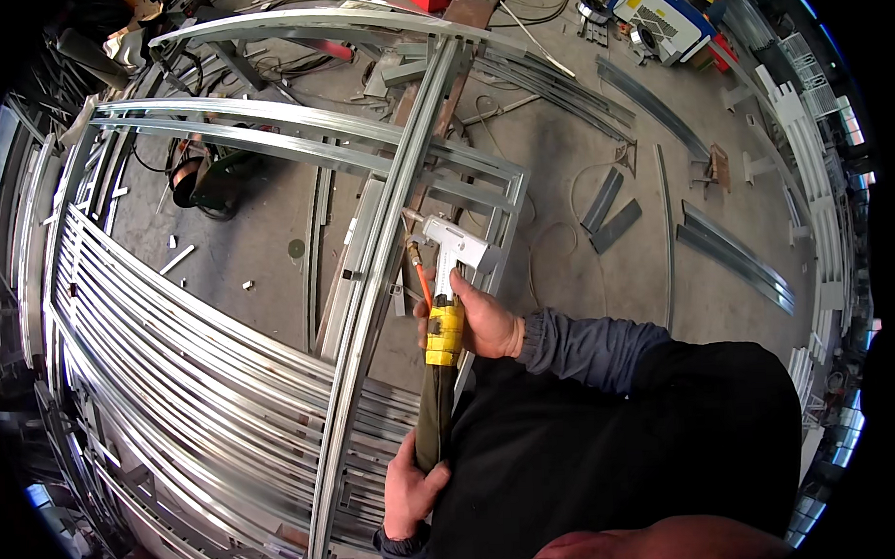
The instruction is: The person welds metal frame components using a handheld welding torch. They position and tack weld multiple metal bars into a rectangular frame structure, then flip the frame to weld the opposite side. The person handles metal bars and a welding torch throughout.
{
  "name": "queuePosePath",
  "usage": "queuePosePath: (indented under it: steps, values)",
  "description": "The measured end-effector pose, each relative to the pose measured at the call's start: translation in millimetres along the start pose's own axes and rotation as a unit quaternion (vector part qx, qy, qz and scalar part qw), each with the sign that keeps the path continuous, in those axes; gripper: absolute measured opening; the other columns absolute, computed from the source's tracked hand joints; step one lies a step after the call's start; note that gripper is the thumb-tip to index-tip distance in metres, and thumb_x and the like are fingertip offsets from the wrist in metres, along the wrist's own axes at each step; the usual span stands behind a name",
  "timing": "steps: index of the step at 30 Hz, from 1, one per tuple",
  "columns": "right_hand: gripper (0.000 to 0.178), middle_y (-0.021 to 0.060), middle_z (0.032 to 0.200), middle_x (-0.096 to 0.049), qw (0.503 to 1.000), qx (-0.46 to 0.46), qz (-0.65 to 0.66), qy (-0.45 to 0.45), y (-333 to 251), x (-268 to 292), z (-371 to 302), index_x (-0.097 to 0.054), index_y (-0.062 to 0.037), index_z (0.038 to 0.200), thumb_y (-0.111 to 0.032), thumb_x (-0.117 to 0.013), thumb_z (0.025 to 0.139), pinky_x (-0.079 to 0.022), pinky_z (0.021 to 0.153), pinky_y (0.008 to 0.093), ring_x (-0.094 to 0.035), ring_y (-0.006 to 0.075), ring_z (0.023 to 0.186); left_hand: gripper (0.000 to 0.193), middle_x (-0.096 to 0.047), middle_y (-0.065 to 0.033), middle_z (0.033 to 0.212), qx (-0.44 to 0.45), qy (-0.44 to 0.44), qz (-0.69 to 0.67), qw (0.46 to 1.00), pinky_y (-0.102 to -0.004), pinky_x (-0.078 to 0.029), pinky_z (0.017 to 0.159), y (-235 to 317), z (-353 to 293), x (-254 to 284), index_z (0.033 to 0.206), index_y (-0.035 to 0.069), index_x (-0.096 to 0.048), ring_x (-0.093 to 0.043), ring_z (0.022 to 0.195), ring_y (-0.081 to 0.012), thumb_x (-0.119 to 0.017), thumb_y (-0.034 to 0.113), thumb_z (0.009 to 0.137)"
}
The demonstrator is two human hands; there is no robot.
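My right hand [488,319] is wrapped round the handle of a white welding gun [456,248], just above a band of yellow tape. The gun's thin nozzle points up and left, close to a long shiny metal profile [391,217]. An orange hose [424,285] runs down beside the handle. Lower down, my left hand [412,486] grips the dark green cable sleeve [432,408] that trails from the gun. Both hands are closed, and part of the right fingers is hidden behind the gun.
Many parallel metal profiles [204,357] lie on the left, under a large metal frame [264,118]. A wire spool [185,180] stands behind them. Loose channel pieces [733,255] lie on the floor at right. A blue and white machine [663,21] stands at the far right.
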State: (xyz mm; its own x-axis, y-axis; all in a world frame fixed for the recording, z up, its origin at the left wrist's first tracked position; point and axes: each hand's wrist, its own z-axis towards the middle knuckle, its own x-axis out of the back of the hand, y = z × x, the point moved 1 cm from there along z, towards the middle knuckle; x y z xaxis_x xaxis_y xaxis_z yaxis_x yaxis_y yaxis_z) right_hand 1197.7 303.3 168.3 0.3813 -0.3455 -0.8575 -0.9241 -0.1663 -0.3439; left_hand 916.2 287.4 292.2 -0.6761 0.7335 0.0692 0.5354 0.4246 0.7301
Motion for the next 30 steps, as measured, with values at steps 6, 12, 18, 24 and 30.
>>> queuePosePath:
  steps: [6, 12, 18, 24, 30]
  values:
    - [0.056, 0.0125, 0.127, -0.068, 1.0, -0.014, 0.011, -0.005, -8.5, 5.7, 20.2, -0.047, -0.0229, 0.152, -0.063, -0.048, 0.113, -0.061, 0.098, 0.0525, -0.073, 0.0269, 0.11, 0.071, -0.077, -0.0104, 0.119, -0.005, 0.026, -0.019, 0.999, -0.0343, -0.054, 0.102, 8.7, 15.2, -4.1, 0.146, -0.004, -0.062, -0.07, 0.112, -0.0169, -0.081, 0.019, 0.082]
    - [0.057, 0.0133, 0.129, -0.067, 1.0, -0.015, 0.009, -0.007, -8.6, 6.4, 27.7, -0.046, -0.0231, 0.153, -0.065, -0.046, 0.113, -0.061, 0.099, 0.0529, -0.073, 0.0264, 0.11, 0.07, -0.079, -0.0133, 0.121, 0.0, 0.023, -0.013, 1.0, -0.0336, -0.054, 0.103, 11.6, 23.1, 2.2, 0.148, -0.003, -0.061, -0.072, 0.114, -0.0173, -0.078, 0.015, 0.083]
    - [0.059, 0.0131, 0.128, -0.067, 1.0, -0.007, 0.001, -0.002, -10.2, 1.8, 30.1, -0.047, -0.0234, 0.152, -0.066, -0.048, 0.112, -0.062, 0.098, 0.0524, -0.073, 0.026, 0.11, 0.07, -0.079, -0.0138, 0.123, -0.01, 0.014, -0.015, 1.0, -0.0335, -0.053, 0.104, 12.1, 26.3, 7.2, 0.149, -0.003, -0.061, -0.071, 0.115, -0.0164, -0.078, 0.016, 0.084]
    - [0.058, 0.0119, 0.126, -0.067, 1.0, -0.009, 0.012, 0.002, -9.1, 2.2, 33.7, -0.049, -0.0233, 0.15, -0.066, -0.052, 0.111, -0.062, 0.098, 0.0519, -0.073, 0.0257, 0.111, 0.07, -0.079, -0.0135, 0.123, -0.005, 0.004, -0.051, 0.999, -0.0331, -0.053, 0.104, 8.0, 29.8, 11.2, 0.15, -0.004, -0.06, -0.07, 0.116, -0.0158, -0.078, 0.014, 0.084]
    - [0.059, 0.0103, 0.12, -0.069, 0.999, -0.005, 0.028, 0.017, -8.7, -1.5, 35.6, -0.055, -0.0193, 0.145, -0.064, -0.064, 0.106, -0.063, 0.096, 0.0519, -0.074, 0.0269, 0.106, 0.069, -0.074, -0.008, 0.126, 0.014, -0.006, -0.078, 0.997, -0.0329, -0.052, 0.105, -3.5, 30.9, 13.2, 0.147, -0.006, -0.061, -0.067, 0.116, -0.015, -0.078, 0.014, 0.083]
